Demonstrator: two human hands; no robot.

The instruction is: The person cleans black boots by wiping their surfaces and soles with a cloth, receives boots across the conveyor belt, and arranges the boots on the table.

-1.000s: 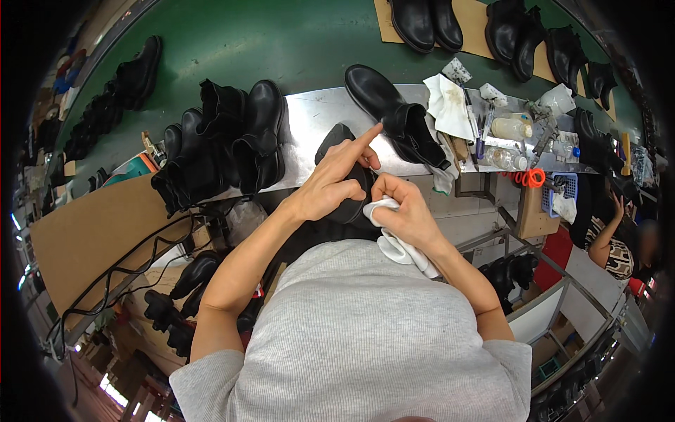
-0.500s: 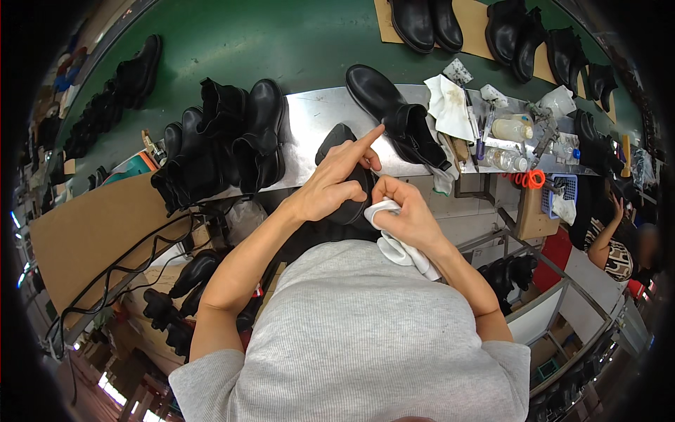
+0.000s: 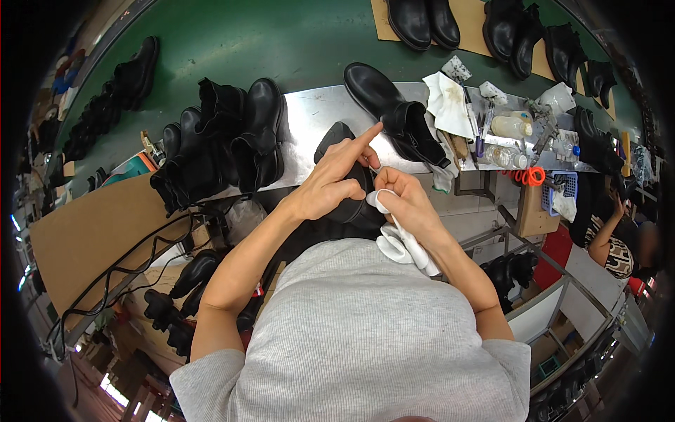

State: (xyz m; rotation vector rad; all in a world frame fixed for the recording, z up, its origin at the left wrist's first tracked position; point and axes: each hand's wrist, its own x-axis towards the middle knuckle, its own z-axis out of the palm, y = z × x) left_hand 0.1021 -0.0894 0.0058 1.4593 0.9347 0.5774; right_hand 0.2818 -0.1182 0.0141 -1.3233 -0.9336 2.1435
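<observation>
A black boot point(image 3: 335, 134) lies with its dark sole facing up across the metal bench edge, close to my body. My left hand point(image 3: 329, 177) rests across it, index finger stretched out and thumb pressed on the sole, gripping the boot. At the boot's right side is my right hand point(image 3: 408, 202), its fingers closed round a white cloth point(image 3: 411, 247) that hangs below. The right fingertips are bunched near the boot's edge; what they touch there is hidden. Another black boot point(image 3: 375, 91) lies on its side just beyond.
Several black boots point(image 3: 261, 116) stand at the left on the metal plate point(image 3: 306, 116). To the right are a white paper wipe point(image 3: 448, 105), bottles point(image 3: 512, 126), pens and a blue basket point(image 3: 562, 190). More boots line the green bench point(image 3: 295, 42). Another person's arm point(image 3: 606, 239) shows far right.
My right hand has shifted slightly, its fingertips drawing up and the cloth hanging lower and more bunched. The left hand and boot have barely moved.
</observation>
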